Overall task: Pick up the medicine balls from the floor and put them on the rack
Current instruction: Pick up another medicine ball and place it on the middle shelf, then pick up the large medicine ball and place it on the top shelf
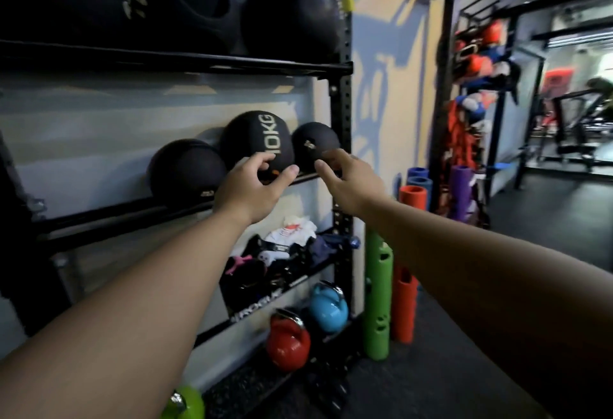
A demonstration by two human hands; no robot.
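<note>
Three black medicine balls rest on the middle shelf of a black rack [341,110]: a plain one [185,169] at left, one marked 10KG [257,140] in the middle, and a smaller one [313,143] at right. My left hand [252,186] is just in front of the 10KG ball, fingers spread and curled, holding nothing. My right hand [348,179] hovers in front of the smaller ball, fingers apart; whether they touch it is unclear. Three larger black balls [292,7] sit on the top shelf.
Lower shelves hold folded cloths and gloves [285,252], plus a blue kettlebell [328,309] and a red kettlebell [287,342]. A green kettlebell [185,405] stands on the floor. Green and orange tubes [376,299] lean beside the rack's right post. Foam rollers and another rack stand further right.
</note>
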